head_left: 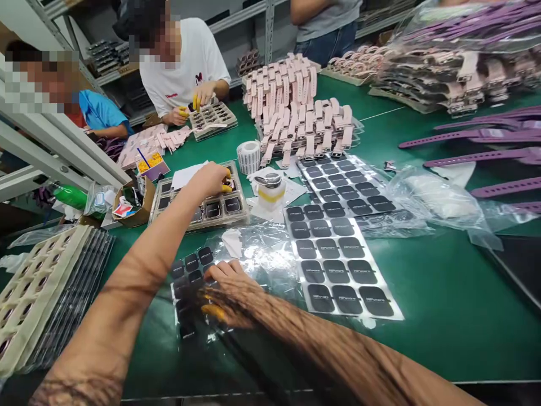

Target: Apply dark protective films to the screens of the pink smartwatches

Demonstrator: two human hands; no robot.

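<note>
My left hand [213, 179] reaches over a clear tray [198, 224] of dark square pieces, its yellow-covered fingertips bent together at the tray's far right. Whatever lies between those fingers is hidden. Lower down, my right hand [234, 287] bends over a sheet of black square stickers [192, 262], also with yellow on its fingers. Blurred dark strands cross this hand, and I cannot make out what it pinches. Beside it lies a white-backed sheet of black rounded-square stickers [333, 248] with pale lettering. Another such sheet [342, 183] lies behind.
Nearby stand a label roll [248, 158] and a white jar with a metal top [270, 189]. Stacked trays [54, 287] are at left, pink watch straps [304, 124] behind, purple straps [482, 158] at right. Plastic film [270, 248] covers the middle. A co-worker [181, 67] handles another tray [213, 119].
</note>
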